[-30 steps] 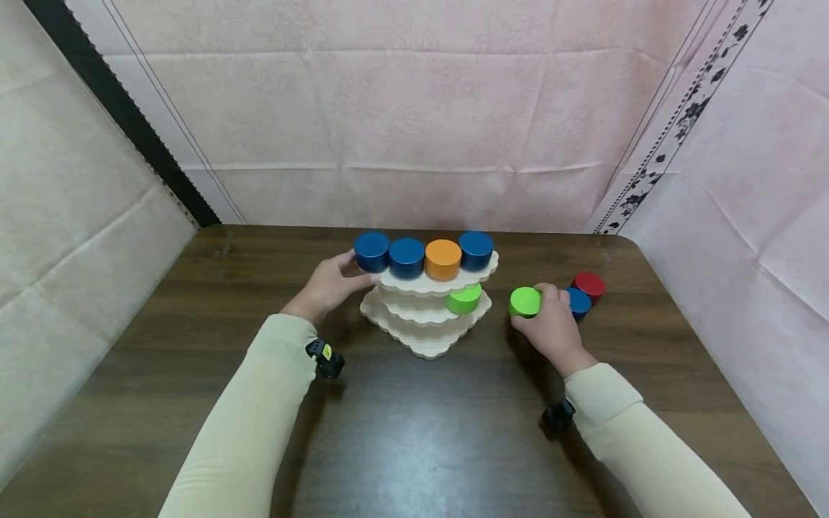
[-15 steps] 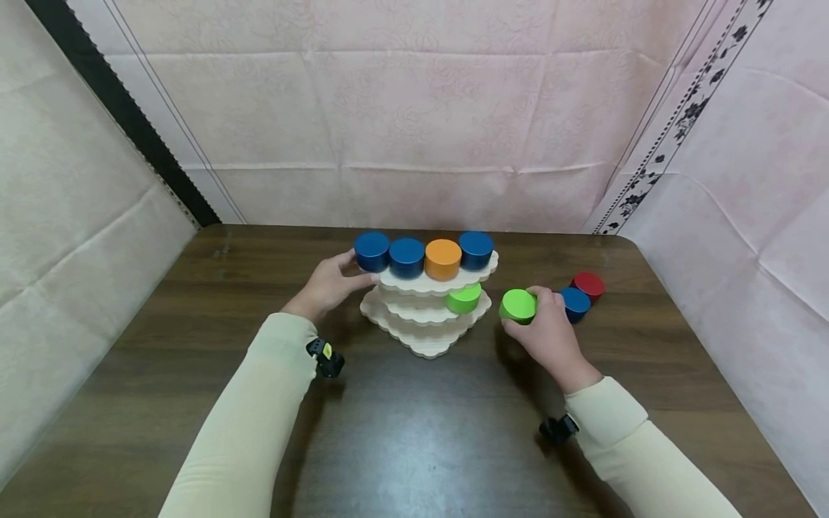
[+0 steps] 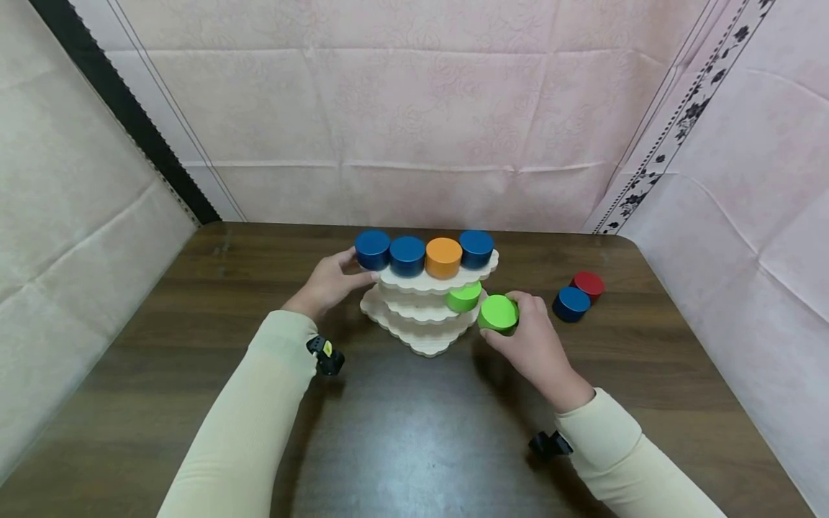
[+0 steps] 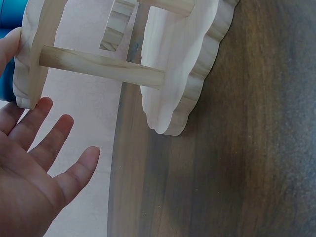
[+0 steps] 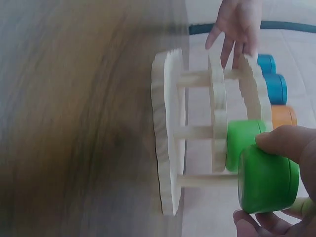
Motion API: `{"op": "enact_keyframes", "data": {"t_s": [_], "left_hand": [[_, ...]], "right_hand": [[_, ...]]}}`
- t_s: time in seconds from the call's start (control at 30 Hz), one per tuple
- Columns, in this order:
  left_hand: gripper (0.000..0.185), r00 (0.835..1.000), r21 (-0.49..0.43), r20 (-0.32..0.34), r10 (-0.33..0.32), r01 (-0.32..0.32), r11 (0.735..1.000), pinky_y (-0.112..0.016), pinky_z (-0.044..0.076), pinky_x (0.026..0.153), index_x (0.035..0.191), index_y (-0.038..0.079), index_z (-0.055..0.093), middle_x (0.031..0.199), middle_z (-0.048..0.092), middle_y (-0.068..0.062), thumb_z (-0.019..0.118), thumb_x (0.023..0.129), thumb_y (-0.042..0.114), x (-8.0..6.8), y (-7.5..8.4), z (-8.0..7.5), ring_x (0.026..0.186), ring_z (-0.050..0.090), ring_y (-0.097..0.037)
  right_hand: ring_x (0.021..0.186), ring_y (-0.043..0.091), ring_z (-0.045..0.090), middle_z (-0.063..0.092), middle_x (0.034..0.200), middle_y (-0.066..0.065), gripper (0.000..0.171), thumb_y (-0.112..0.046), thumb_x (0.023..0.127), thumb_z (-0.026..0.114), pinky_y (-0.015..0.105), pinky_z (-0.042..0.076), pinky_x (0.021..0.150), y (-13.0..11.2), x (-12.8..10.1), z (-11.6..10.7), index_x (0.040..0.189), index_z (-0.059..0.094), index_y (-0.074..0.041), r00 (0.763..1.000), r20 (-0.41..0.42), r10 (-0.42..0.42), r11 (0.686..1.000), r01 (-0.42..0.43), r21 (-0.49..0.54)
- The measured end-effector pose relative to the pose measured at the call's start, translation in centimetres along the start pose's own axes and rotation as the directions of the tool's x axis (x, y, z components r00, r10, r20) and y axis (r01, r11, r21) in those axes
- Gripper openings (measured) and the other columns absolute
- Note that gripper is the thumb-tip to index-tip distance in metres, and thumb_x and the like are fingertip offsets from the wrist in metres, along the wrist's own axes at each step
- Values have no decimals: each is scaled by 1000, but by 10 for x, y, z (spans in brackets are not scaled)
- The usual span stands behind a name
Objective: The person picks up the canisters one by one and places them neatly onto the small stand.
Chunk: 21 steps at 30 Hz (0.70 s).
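A pale wooden three-tier stand (image 3: 414, 339) with scalloped edges stands on the table. My left hand (image 3: 329, 288) grips the left end of its top tier, thumb at the edge beside a blue tin (image 3: 372, 249); in the left wrist view the other fingers (image 4: 61, 131) are spread. Just right of the stand, my right hand (image 3: 532, 345) holds a small green round tin (image 3: 498, 314) between thumb and fingers, raised above the table. Another green tin (image 3: 463, 296) sits on the middle tier's right end. The top tier carries a second blue tin (image 3: 407, 257), an orange tin (image 3: 443, 258) and a third blue tin (image 3: 476, 250).
On the table to the right, a blue tin (image 3: 571, 304) and a red tin (image 3: 588, 285) stand close together. Behind the brown wooden table (image 3: 401, 446) hang pale cloths (image 3: 414, 129). Wooden posts (image 5: 197, 132) join the tiers.
My right hand has moved left with the green tin, toward the stand, away from the blue and red tins. My left hand has stayed at the top tier.
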<state>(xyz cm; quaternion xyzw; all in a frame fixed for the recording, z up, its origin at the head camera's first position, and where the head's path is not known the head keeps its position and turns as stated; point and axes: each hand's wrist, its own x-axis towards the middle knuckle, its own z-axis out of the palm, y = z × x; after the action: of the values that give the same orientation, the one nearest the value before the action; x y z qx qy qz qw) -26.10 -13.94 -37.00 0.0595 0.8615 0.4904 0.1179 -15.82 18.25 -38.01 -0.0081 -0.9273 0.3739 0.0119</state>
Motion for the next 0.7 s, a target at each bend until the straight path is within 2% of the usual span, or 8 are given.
{"op": "enact_keyframes", "data": {"t_s": [0.33,0.47,0.7], "left_hand": [[86,1000,4,-1,0,0,1000,-61,26,110,155,21,23,151,40,-8,69,87,47,0,0,0,142,29,-31],[85,1000,-1,-2,3,-3,1000,-61,26,110,155,22,24,151,40,-8,69,87,46,0,0,0,142,29,-31],[84,1000,1,1,15,-15,1000,-59,26,111,155,20,24,151,40,-9,69,88,44,0,0,0,142,30,-31]], "right_hand": [[109,31,46,43,123,17,73,-22,81,79,49,47,95,-11,-5,19,137,39,1,999,22,-31,999,30,28],[110,29,47,43,125,16,76,-22,79,80,48,47,96,-19,-7,26,139,39,1,998,19,-64,997,64,40],[107,29,51,45,124,17,71,-22,78,82,47,48,94,-30,-10,35,134,44,1,991,7,-130,991,130,40]]}}
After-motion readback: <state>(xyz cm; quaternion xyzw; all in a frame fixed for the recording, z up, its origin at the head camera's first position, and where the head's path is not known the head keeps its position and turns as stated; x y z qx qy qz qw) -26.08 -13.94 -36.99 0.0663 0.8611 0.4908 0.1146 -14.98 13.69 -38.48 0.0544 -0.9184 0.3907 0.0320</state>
